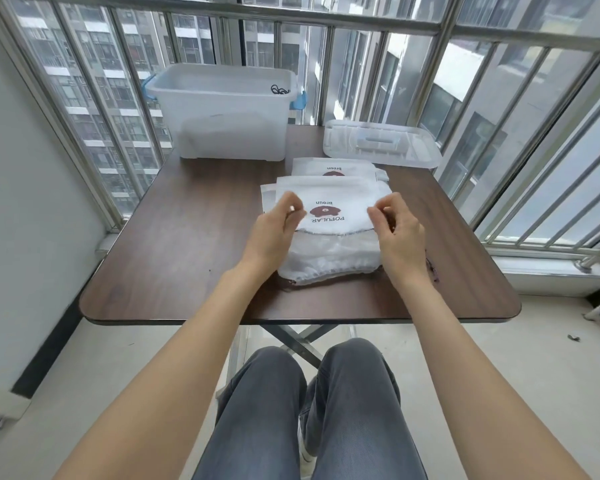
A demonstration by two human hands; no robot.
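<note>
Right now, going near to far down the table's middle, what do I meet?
Crumpled white mesh bag → white pouch with brown print → second white printed pouch → translucent plastic storage bin.

A stack of packets [329, 252] is set at the middle of the table [187, 237], and the top packet [347, 197] is laid on it. A further packet [333, 165] is placed just behind, partly overlapped. The storage bin [222, 112] is stood at the far edge, with its lid [381, 143] laid flat to its right.
</note>
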